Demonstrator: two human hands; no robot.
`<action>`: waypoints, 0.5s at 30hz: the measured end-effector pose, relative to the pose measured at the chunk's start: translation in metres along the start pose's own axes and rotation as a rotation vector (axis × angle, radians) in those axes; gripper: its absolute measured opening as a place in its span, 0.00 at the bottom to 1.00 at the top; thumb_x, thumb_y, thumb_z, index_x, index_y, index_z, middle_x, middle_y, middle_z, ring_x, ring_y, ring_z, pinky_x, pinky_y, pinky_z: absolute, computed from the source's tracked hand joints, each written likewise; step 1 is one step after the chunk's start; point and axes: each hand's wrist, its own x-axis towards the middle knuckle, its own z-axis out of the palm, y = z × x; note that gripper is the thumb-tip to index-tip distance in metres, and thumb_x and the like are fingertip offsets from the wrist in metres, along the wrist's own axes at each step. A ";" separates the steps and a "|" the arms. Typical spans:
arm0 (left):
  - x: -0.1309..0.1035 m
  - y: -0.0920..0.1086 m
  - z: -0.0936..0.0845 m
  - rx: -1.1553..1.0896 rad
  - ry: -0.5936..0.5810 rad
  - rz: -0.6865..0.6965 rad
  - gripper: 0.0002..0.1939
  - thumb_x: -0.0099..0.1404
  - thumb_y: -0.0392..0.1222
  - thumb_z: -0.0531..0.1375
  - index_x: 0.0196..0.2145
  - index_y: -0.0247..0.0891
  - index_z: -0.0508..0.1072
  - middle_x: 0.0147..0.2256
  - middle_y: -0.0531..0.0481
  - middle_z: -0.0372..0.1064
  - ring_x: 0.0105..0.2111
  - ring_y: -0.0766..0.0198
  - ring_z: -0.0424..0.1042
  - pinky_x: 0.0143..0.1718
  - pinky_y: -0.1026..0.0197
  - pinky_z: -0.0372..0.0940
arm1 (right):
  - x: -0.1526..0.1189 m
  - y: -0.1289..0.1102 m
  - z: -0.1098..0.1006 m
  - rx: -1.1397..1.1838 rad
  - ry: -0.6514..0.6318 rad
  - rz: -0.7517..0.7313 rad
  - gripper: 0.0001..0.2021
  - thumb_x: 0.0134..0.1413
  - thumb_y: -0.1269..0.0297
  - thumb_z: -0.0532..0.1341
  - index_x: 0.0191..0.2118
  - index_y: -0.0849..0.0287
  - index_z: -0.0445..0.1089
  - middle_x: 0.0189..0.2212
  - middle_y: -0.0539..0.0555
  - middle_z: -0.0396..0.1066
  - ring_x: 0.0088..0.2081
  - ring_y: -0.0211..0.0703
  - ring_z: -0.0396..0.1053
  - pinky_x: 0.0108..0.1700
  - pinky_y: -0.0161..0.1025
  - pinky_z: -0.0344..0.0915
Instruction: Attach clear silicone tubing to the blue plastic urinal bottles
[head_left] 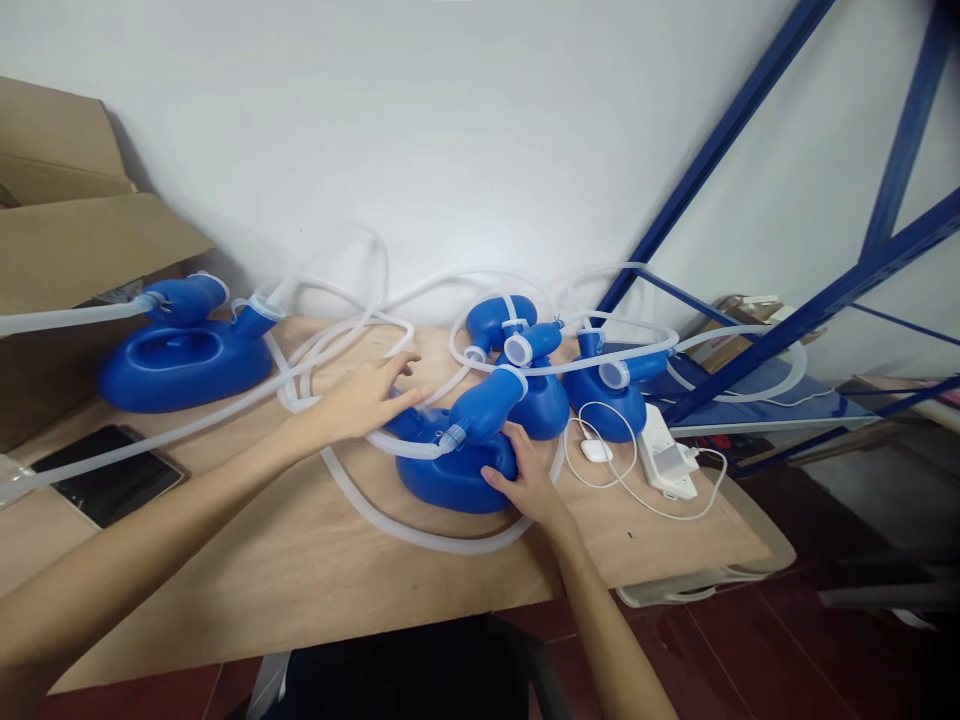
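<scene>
A blue plastic urinal bottle (450,485) lies on the wooden table in front of me. My right hand (531,478) grips its right end, thumb on the near side and fingers behind. On top of the bottle rests a blue funnel-shaped cup (484,408), with a white rim and a clear hose joined to its narrow end. My left hand (367,398) is held over the bottle's left end, fingers apart, with nothing visibly gripped. It partly hides the bottle's neck. A translucent hose (442,543) loops across the table in front of the bottle.
Similar blue bottles stand at left (187,370) and right (611,410), with tangled hoses along the wall. A black tablet (112,475) lies left, beside a cardboard box (90,240). A power strip (664,455), white cable and blue metal rack (720,130) are at right.
</scene>
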 end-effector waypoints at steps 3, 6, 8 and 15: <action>-0.011 0.000 -0.002 0.184 -0.171 -0.080 0.34 0.72 0.70 0.51 0.55 0.37 0.74 0.40 0.41 0.80 0.40 0.46 0.79 0.40 0.53 0.67 | -0.002 0.001 -0.001 -0.002 0.021 0.004 0.29 0.64 0.46 0.64 0.64 0.52 0.62 0.61 0.62 0.66 0.64 0.59 0.66 0.67 0.59 0.63; -0.018 0.008 0.003 0.384 -0.194 -0.126 0.29 0.78 0.60 0.43 0.49 0.35 0.75 0.35 0.37 0.79 0.39 0.41 0.79 0.38 0.51 0.65 | -0.003 0.004 0.000 -0.016 0.043 -0.013 0.28 0.64 0.46 0.64 0.64 0.53 0.63 0.61 0.62 0.67 0.63 0.60 0.67 0.67 0.60 0.64; -0.020 0.016 0.007 0.440 -0.187 -0.151 0.28 0.79 0.55 0.42 0.48 0.33 0.73 0.35 0.34 0.79 0.37 0.39 0.80 0.36 0.51 0.64 | -0.003 0.006 0.001 -0.030 0.057 -0.024 0.28 0.64 0.47 0.64 0.64 0.53 0.63 0.60 0.63 0.67 0.63 0.60 0.68 0.66 0.60 0.64; -0.020 0.020 0.014 0.413 -0.150 -0.168 0.27 0.79 0.51 0.40 0.46 0.32 0.72 0.34 0.32 0.79 0.36 0.37 0.80 0.32 0.52 0.61 | -0.005 0.007 0.006 -0.055 0.091 -0.054 0.28 0.64 0.48 0.64 0.64 0.53 0.63 0.60 0.63 0.67 0.62 0.61 0.69 0.65 0.61 0.65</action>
